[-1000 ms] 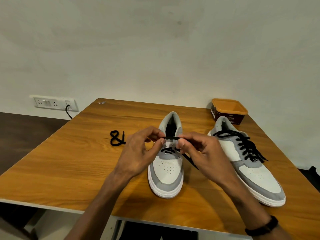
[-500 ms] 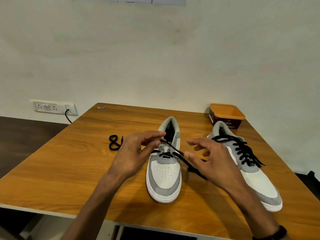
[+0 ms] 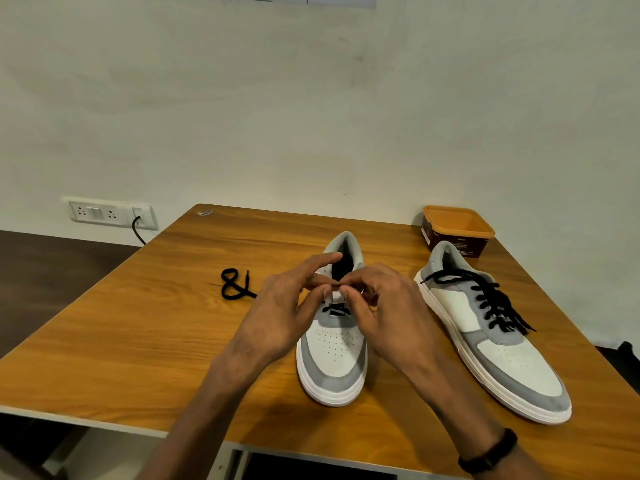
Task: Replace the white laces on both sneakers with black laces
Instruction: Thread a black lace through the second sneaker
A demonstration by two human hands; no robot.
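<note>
Two grey-and-white sneakers stand on the wooden table. The middle sneaker has a black lace only through its lowest eyelets; a loose loop of that lace lies to its left. My left hand and my right hand meet over the sneaker's tongue, thumb and fingertips pinched together on the lace there. My left index finger sticks out straight. The fingers hide the lace ends. The right sneaker is fully laced in black.
A brown tub with an orange rim stands at the back right corner, behind the right sneaker. A wall socket with a black cable sits left of the table. The table's front edge runs just under my forearms.
My right hand, spread apart half a second ago with the lace drawn out diagonally, has come back to the tongue. Both hands now pinch close together again.
</note>
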